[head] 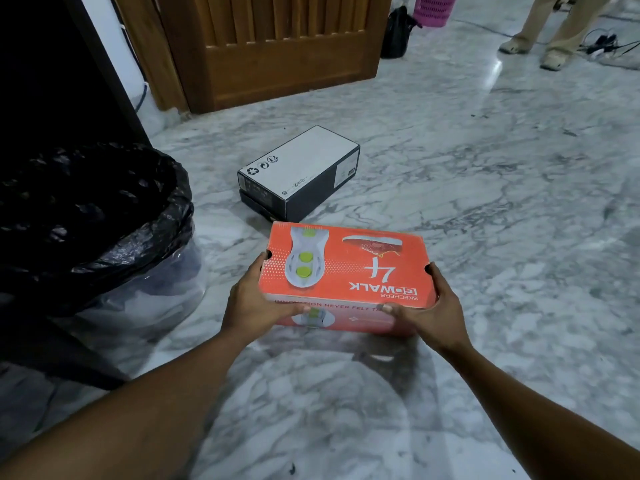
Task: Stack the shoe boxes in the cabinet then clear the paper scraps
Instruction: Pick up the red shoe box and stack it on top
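An orange shoe box [349,268] with a shoe sole print on its lid is held above the marble floor. My left hand [252,299] grips its left end, thumb across the near side. My right hand [429,306] grips its right end the same way. Just beyond it a grey shoe box [298,171] with a white top lies on the floor, apart from the orange one. No cabinet interior and no paper scraps are plainly seen.
A bin lined with a black bag [86,216] stands at the left. A wooden door [277,46] is behind the grey box. At the far right stand a person's legs [550,29] near cables, a black bag [398,32] and a pink basket [434,8].
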Demonstrator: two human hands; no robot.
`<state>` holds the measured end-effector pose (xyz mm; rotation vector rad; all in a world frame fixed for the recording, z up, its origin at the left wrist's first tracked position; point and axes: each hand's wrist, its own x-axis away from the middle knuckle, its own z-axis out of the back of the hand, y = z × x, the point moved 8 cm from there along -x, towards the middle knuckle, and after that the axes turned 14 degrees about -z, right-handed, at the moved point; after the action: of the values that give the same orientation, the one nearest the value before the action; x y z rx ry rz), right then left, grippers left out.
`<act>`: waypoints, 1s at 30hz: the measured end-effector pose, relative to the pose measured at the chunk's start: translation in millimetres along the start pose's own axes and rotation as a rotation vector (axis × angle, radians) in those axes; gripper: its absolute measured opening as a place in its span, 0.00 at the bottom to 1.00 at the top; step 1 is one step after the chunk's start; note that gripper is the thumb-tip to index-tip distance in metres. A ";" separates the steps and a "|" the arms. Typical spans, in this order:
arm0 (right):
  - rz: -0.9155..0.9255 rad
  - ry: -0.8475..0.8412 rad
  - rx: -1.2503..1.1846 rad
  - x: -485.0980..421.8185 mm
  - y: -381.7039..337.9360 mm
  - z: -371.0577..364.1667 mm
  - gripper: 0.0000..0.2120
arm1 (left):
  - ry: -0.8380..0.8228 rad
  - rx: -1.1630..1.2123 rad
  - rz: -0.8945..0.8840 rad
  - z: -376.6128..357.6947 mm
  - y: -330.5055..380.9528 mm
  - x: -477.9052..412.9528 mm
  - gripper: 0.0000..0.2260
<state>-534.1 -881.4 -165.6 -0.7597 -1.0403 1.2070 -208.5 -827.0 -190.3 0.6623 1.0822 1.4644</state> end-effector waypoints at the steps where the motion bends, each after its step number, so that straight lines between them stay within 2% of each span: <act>1: -0.006 0.007 -0.005 4.5 2.6 1.9 0.36 | -0.001 -0.008 -0.004 1.6 2.5 2.6 0.47; 4: -0.030 0.020 -0.009 24.7 11.5 9.1 0.40 | -0.010 -0.038 -0.046 6.8 17.0 15.8 0.42; 6: -0.034 0.014 -0.012 44.2 11.8 14.2 0.45 | -0.013 -0.062 -0.065 11.1 26.8 26.8 0.47; 8: -0.026 0.019 -0.014 67.1 3.6 22.0 0.44 | -0.028 -0.080 -0.087 18.7 36.9 38.0 0.51; 10: -0.023 0.044 -0.011 93.5 -14.5 36.0 0.41 | -0.053 -0.079 -0.124 29.9 63.7 48.9 0.49; 13: 0.019 0.072 -0.012 134.5 -63.0 62.1 0.39 | -0.039 -0.041 -0.190 57.3 130.2 62.2 0.44; 16: 0.073 0.109 -0.060 177.5 -119.8 89.7 0.42 | -0.006 -0.025 -0.289 96.2 208.8 73.1 0.45; 18: 0.130 0.128 -0.075 209.3 -163.7 107.3 0.48 | 0.037 -0.020 -0.367 129.3 265.5 83.7 0.43; 20: 0.208 0.140 -0.095 241.1 -207.4 126.0 0.58 | 0.081 -0.033 -0.435 163.3 323.1 99.1 0.41; 21: 0.256 0.147 -0.107 259.3 -229.2 134.9 0.59 | 0.107 -0.047 -0.463 179.8 350.0 107.9 0.41; 26: 0.452 0.175 -0.168 357.5 -329.8 163.6 0.48 | 0.235 -0.113 -0.641 257.3 466.7 158.2 0.43; 30: 0.580 0.166 -0.195 416.6 -392.9 170.0 0.55 | 0.350 -0.214 -0.732 319.1 535.3 211.8 0.45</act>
<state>-535.8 -572.7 345.8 -1.3539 -0.8287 1.5083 -211.2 -506.5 384.6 -0.1590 1.2347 1.0363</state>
